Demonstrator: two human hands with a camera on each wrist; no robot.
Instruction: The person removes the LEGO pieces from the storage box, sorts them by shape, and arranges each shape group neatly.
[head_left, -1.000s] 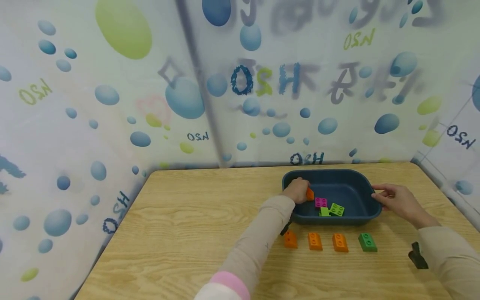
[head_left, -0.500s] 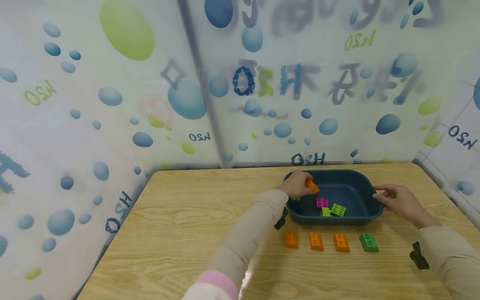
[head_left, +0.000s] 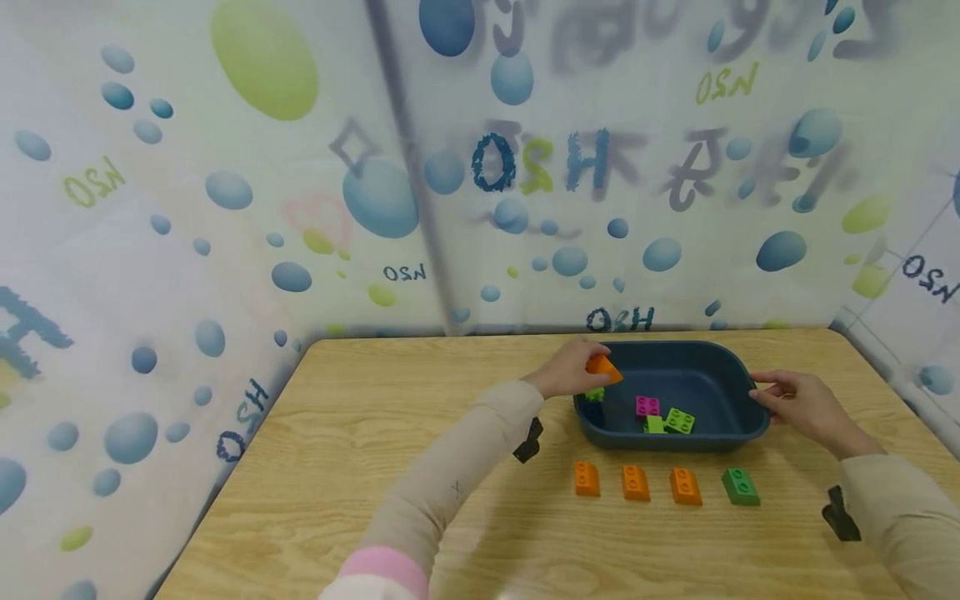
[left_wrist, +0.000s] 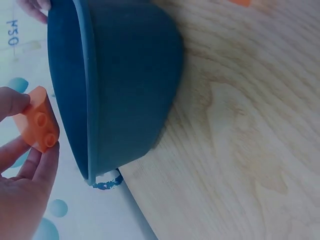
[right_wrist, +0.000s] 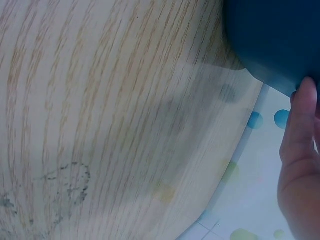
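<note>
Head view placed the orange block (head_left: 606, 369) in the left hand (head_left: 564, 369), at the far-left part of the blue tub (head_left: 675, 442). Judged handling: light, rigid, smooth plastic; low risk of breakage. The sloped face was judged the surface most likely to slip under a fingertip. Preferred hold: across two opposed flat faces, clear of the slope and of the round studs.

Left wrist view showed the hold in detail. The thumb pressed one side of the block and the fingertips supported the opposite side, so the span of the hand was narrow, set to the block's width. Two studs were exposed between them. The block was tilted and stood apart from the tub rim, above its level; whether it lay wholly over the interior could not be told.

The right hand (head_left: 806, 406) held the right end of the tub at the rim, well apart from the block. Lime blocks (head_left: 679, 421) and a magenta block (head_left: 647, 406) lay inside the tub. On the bench (head_left: 390, 442), along the tub's near side, three orange blocks (head_left: 635, 482) and a green block (head_left: 741, 487) formed a row, the green at the right.
</note>
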